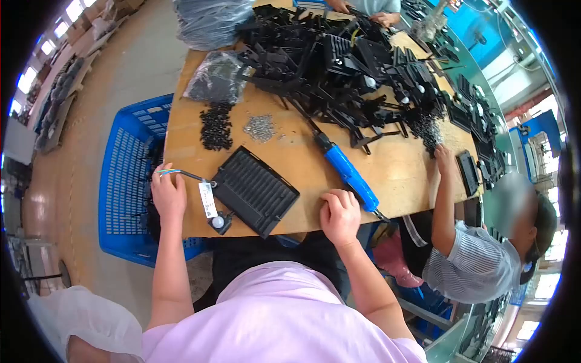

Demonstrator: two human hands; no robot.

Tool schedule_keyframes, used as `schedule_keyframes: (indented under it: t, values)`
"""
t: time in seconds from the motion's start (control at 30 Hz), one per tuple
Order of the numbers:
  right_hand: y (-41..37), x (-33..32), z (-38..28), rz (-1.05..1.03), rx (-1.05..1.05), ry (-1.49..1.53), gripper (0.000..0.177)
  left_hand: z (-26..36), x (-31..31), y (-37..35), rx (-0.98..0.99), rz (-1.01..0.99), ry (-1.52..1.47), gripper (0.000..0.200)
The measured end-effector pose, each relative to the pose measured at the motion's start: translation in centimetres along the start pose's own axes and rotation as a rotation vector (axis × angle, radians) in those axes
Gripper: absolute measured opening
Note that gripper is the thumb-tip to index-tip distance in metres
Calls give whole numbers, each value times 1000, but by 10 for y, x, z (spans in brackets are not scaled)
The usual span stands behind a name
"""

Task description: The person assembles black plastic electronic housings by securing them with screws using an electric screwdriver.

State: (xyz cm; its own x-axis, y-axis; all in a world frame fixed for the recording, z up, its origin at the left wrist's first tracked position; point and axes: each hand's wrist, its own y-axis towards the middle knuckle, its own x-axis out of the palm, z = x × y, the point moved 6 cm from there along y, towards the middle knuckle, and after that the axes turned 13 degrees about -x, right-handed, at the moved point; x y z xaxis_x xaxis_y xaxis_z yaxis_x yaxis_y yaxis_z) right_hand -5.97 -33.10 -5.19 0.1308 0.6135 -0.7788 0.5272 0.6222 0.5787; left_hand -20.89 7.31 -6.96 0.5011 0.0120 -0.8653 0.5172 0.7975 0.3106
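A black finned floodlight housing [255, 189] lies face down near the table's front edge. Attached at its left corner are a white label [208, 200] and a small sensor with a white dome [218, 222]. My left hand [169, 195] is at the table's left edge, fingers bent around the end of the lamp's cable [190, 175]; thin coloured wires cross the fingers. My right hand [340, 216] rests at the front edge with its fingers curled in, nothing visible in them. Just right of it lies a blue electric screwdriver [351, 176], pointing away to the upper left.
Black screws [216, 127] and silver screws [260, 128] lie in small piles beyond the lamp. A heap of black brackets and lamps [321, 66] covers the far side. A blue crate [124, 175] stands at left. Co-workers sit at right [478, 260] and the far side.
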Motion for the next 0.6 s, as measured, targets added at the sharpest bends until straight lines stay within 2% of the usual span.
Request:
schedule_keyframes:
  t: [0.2, 0.33, 0.43, 0.6]
  values:
    - [2, -3, -1, -13, 3, -9, 24, 2, -3, -1, -22, -19, 0, 35]
    - [0, -1, -1, 12, -10, -10, 25, -5, 3, 0, 50, 24, -7, 35]
    - [4, -5, -5, 19, 13, 11, 18, 1, -3, -2, 8, 2, -27, 35]
    - [4, -6, -5, 10, 19, 11, 19, 3, -5, -3, 16, 9, -11, 35]
